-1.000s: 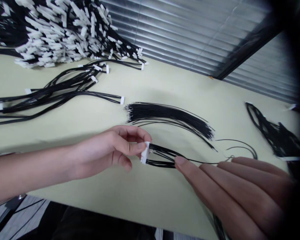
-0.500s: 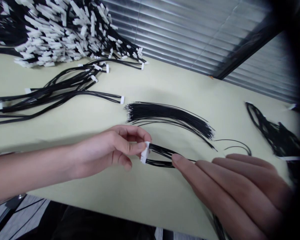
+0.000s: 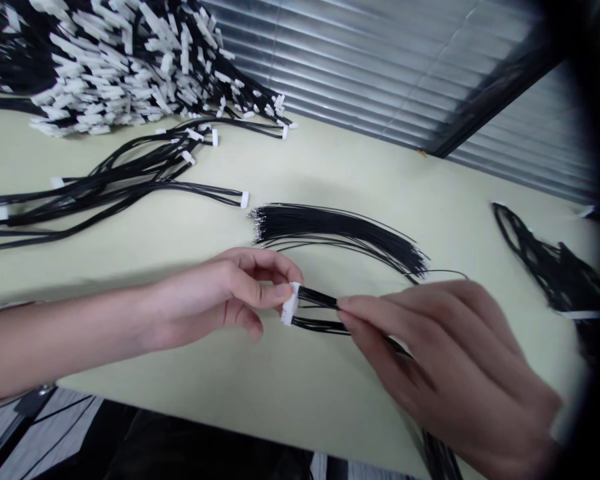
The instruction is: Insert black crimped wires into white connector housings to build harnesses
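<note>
Between thumb and fingers, my left hand (image 3: 250, 290) pinches a white connector (image 3: 291, 304) above the table. Two groups of black wires (image 3: 320, 326) run from the connector to the right. My right hand (image 3: 430, 347) is closed, its thumb and index fingertips together on a thin black wire (image 3: 313, 307) whose end reaches the connector between the two groups. The wires pass under my right hand and hang out below it. Just behind my hands lies a bundle of loose black wires (image 3: 340, 230) with metal tips.
A big heap of black cables with white connectors (image 3: 115, 73) fills the back left. Several finished-looking cables (image 3: 145, 180) lie in front of it. At the right is another black cable bundle (image 3: 550, 267). Blinds (image 3: 360, 67) stand behind the table (image 3: 230, 400).
My right hand has turned and its fingertips have moved slightly left and up, closer to the connector. A thin wire now spans from them to the connector. My left hand has hardly moved.
</note>
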Motion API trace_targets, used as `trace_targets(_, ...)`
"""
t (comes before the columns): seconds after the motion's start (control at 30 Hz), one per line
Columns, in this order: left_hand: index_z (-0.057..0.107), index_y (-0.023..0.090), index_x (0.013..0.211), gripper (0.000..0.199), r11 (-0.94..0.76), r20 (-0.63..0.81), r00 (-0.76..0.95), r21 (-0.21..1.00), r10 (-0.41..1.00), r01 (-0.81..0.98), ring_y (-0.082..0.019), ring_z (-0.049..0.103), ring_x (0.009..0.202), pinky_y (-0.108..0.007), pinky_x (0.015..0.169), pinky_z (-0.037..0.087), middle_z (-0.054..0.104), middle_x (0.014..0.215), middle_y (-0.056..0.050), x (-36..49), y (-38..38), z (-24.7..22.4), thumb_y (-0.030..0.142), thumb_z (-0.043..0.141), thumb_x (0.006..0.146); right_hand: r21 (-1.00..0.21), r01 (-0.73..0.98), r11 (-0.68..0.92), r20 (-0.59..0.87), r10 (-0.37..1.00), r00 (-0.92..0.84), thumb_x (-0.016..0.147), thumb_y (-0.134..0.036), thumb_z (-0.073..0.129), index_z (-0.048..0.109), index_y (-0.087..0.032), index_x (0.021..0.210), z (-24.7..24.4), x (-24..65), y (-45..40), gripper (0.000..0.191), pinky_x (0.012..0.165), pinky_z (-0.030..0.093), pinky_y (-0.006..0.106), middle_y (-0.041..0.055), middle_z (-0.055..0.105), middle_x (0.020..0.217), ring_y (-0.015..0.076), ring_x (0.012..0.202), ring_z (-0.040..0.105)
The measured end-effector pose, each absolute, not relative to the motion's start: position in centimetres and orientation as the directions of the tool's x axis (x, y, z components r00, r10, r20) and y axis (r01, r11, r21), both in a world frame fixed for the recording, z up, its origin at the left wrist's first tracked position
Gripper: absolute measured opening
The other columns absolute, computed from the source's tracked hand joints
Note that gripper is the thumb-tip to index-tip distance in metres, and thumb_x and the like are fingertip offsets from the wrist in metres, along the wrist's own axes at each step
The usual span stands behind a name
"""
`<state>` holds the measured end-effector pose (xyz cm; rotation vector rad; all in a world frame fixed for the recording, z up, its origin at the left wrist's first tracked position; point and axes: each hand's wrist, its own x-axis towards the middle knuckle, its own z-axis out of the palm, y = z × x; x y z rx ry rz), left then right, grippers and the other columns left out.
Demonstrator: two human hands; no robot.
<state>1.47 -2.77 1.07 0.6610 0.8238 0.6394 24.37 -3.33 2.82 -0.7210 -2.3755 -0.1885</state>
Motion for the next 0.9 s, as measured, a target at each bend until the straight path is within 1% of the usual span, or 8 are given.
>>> trace_targets(0.07,0.068,0.02,0.088,0.007,0.633,-0.451,0.524,0.736,0.723,-0.24,-0.001,0.047,0.047,-0.009,0.047,0.049,0.06,0.076,0.005,1.47,-2.78,1.15,0.015,0.071,0.083,-0.127,0.535,0.835,0.618,0.488,-0.616,0.088,-0.006,0.063,0.062,-0.016,0.086,2.83,23.98,-2.98,0.01,0.062,0.044,0.031,0.0005,0.064,0.07,0.0123,0.061,0.052)
trace_targets(0.13,0.068,0.02,0.088,0.007,0.638,-0.458,0.524,0.734,0.718,-0.232,-0.002,0.047,0.048,-0.009,0.048,0.049,0.061,0.078,0.004,1.47,-2.8,1.21,0.016,0.071,0.083,-0.159,0.528,0.834,0.622,0.5,-0.603,0.087,-0.005,0.063,0.061,-0.015,0.086,2.96,23.79,-2.73,0.011,0.061,0.044,0.03,0.0,0.062,0.069,0.0117,0.06,0.051)
trace_targets(0.27,0.068,0.02,0.088,0.006,0.644,-0.459,0.536,0.731,0.709,-0.226,-0.003,0.046,0.048,-0.01,0.047,0.047,0.062,0.079,0.003,1.43,-2.8,1.18,0.017,0.07,0.083,-0.055,0.496,0.867,0.618,0.42,-0.664,0.089,-0.005,0.058,0.06,-0.015,0.087,3.43,24.05,-2.72,0.01,0.061,0.041,0.033,0.0019,0.063,0.069,0.0137,0.06,0.052)
trace_targets(0.43,0.068,0.02,0.087,0.006,0.645,-0.466,0.525,0.729,0.713,-0.23,-0.003,0.043,0.047,-0.01,0.046,0.045,0.062,0.078,0.003,1.42,-2.77,0.98,0.018,0.071,0.083,-0.091,0.548,0.831,0.602,0.484,-0.635,0.091,-0.008,0.058,0.059,-0.017,0.09,3.44,24.44,-3.06,0.009,0.062,0.043,0.031,0.0006,0.064,0.069,0.0135,0.061,0.054)
trace_targets(0.6,0.068,0.02,0.087,0.005,0.651,-0.477,0.517,0.724,0.711,-0.228,-0.001,0.043,0.046,-0.009,0.046,0.044,0.06,0.077,0.004,1.47,-2.78,1.12,0.016,0.07,0.084,-0.065,0.5,0.863,0.636,0.422,-0.646,0.09,-0.005,0.058,0.062,-0.016,0.087,3.25,24.01,-2.91,0.012,0.056,0.04,0.033,-0.0006,0.063,0.065,0.0129,0.055,0.053)
trace_targets(0.77,0.068,0.019,0.084,0.004,0.654,-0.479,0.519,0.721,0.708,-0.228,-0.001,0.042,0.046,-0.008,0.045,0.043,0.059,0.075,0.004,1.52,-2.84,1.4,0.015,0.07,0.083,-0.051,0.541,0.84,0.64,0.443,-0.628,0.092,-0.006,0.058,0.061,-0.016,0.087,3.01,23.87,-2.71,0.011,0.055,0.042,0.029,-0.0005,0.06,0.065,0.0116,0.058,0.052)
trace_targets(0.9,0.068,0.019,0.085,0.005,0.656,-0.483,0.515,0.72,0.708,-0.226,-0.001,0.041,0.046,-0.008,0.046,0.044,0.058,0.075,0.004,1.57,-2.83,1.43,0.015,0.07,0.082,-0.048,0.549,0.835,0.62,0.456,-0.639,0.093,-0.009,0.057,0.06,-0.017,0.087,2.79,23.91,-2.84,0.011,0.054,0.041,0.031,-0.0007,0.058,0.063,0.0122,0.056,0.051)
